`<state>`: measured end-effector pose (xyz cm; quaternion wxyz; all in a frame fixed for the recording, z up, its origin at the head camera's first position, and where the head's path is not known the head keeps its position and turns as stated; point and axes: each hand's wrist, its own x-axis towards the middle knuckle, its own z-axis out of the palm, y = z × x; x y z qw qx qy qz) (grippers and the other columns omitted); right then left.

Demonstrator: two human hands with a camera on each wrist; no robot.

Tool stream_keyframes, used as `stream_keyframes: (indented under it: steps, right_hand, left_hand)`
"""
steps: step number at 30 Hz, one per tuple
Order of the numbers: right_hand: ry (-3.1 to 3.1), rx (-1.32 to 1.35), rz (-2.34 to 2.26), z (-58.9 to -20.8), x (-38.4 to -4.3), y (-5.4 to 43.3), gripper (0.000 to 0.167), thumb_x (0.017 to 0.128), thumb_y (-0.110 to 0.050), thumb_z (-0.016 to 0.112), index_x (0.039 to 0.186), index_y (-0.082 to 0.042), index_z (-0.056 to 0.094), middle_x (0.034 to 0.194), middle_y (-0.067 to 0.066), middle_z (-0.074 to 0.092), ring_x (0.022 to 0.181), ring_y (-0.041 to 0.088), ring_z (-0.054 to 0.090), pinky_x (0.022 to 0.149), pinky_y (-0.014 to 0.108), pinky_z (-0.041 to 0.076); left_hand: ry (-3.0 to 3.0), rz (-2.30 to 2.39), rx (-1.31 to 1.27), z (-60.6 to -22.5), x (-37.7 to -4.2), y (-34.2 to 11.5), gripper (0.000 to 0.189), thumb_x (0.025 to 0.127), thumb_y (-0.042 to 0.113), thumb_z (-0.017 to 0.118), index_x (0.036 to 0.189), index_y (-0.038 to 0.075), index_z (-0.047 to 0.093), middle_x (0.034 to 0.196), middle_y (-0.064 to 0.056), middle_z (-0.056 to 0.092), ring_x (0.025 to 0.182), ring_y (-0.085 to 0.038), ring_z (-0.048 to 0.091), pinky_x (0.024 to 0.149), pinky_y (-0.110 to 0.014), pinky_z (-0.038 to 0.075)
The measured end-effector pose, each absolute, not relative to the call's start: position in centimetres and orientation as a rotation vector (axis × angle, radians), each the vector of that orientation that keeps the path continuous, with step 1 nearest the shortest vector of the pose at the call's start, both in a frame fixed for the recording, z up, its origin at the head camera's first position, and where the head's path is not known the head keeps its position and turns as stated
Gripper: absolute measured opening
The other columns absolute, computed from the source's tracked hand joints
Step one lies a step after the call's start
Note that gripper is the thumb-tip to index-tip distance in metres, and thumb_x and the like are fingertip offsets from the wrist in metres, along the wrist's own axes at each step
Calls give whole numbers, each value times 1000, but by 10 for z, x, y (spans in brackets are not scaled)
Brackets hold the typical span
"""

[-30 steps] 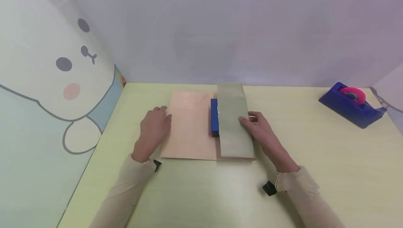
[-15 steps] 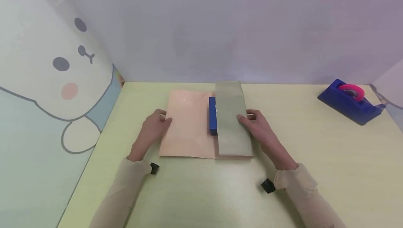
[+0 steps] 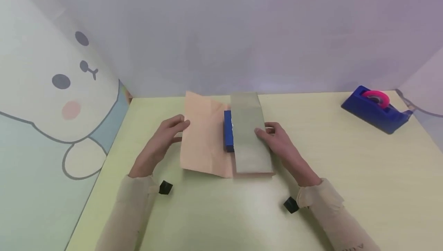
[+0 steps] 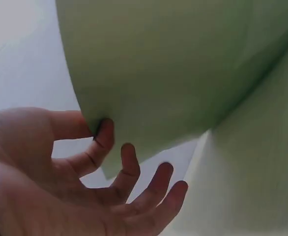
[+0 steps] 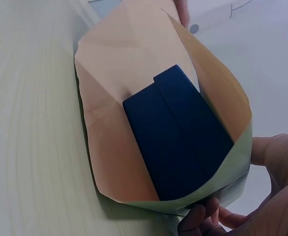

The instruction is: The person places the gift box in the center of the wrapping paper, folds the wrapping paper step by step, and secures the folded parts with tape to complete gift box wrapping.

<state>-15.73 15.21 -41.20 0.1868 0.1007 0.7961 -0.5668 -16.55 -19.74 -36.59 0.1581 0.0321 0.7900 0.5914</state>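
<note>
A sheet of wrapping paper [image 3: 202,135], peach inside and grey-green outside, lies on the table round a dark blue box [image 3: 228,129]. Its right part is folded over the box as a grey-green flap [image 3: 249,147], hiding most of it from above. The right wrist view shows the box [image 5: 171,137] inside the bent paper. My left hand [image 3: 160,137] pinches the sheet's left edge between thumb and forefinger; that side is raised off the table, the other fingers spread below. My right hand [image 3: 283,145] holds the flap at its right edge, thumb on top, fingers curled at the side.
A blue tape dispenser [image 3: 372,112] with a pink roll stands at the table's far right. A grey wall [image 3: 242,35] rises behind the table [image 3: 221,216], and a panel with a cartoon animal [image 3: 38,74] stands to the left.
My left hand has gone from resting at the paper's left edge to pinching and lifting it, so that side now tilts up. The right hand keeps its hold on the flap.
</note>
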Motion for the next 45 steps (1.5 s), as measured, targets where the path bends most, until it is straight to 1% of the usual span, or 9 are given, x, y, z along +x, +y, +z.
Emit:
stream_keyframes:
  steps: [3,8,13,18,26,32,36,42,45]
  right_hand:
    - [2240,283,-1601,-414,-156,151,77,103,-44,61,160,-3,29,152,23,42,130,35,51,109,48,46]
    - [2231,285,-1621,-415,-155,151,75,103,-43,60,158,-2,30,150,24,44,127,35,54,107,47,49]
    - [2243,281,-1612,-414,-154,152,77,103,-45,60,159,-2,30,149,24,45,126,35,55,104,47,51]
    - [2254,257,-1615,-412,-155,150,77,103,-45,61,159,-2,30,148,23,46,125,34,55,103,48,51]
    - [2259,256,-1632,-413,-156,150,74,102,-42,62,158,-2,32,143,22,49,120,32,57,96,40,52]
    - [2260,270,-1634,-413,-156,150,73,102,-42,62,157,-2,34,143,22,49,120,32,58,96,40,52]
    - [2264,277,-1630,-413,-156,150,72,102,-42,62,156,-2,35,142,22,49,120,31,58,95,38,52]
    - [2287,261,-1628,-413,-157,149,62,106,-34,57,154,-1,37,138,23,53,118,30,58,89,31,48]
    - [2277,261,-1630,-413,-157,149,61,106,-33,57,155,-2,37,138,23,54,117,30,58,90,31,47]
  left_hand:
    - [2118,1836,81,-363,-167,-184,30,108,33,56,86,15,47,91,4,45,109,-21,53,96,-48,49]
    - [1975,1958,109,-356,-171,-159,28,108,27,56,85,14,49,91,4,46,107,-18,56,93,-44,54]
    - [1948,1968,149,-350,-174,-136,28,107,25,58,86,10,48,88,3,44,104,-17,55,98,-45,52]
    - [1936,1972,181,-348,-178,-121,25,106,24,59,84,12,52,87,4,45,100,-15,54,105,-45,48]
    - [1863,2002,217,-351,-185,-95,25,105,21,60,85,8,51,92,3,53,113,-35,58,97,-43,52]
    - [1897,1983,174,-358,-188,-74,21,105,18,59,84,14,55,91,4,52,94,-18,55,85,-36,50]
    - [1946,1961,140,-361,-189,-63,21,104,19,61,83,18,57,90,6,52,92,-13,53,83,-34,50]
    - [1891,1914,227,-369,-189,-43,22,105,14,59,86,4,55,89,-3,51,92,-17,59,80,-30,60]
    - [1894,1891,235,-369,-187,-36,24,105,13,59,85,1,52,88,-5,50,91,-18,60,80,-29,60]
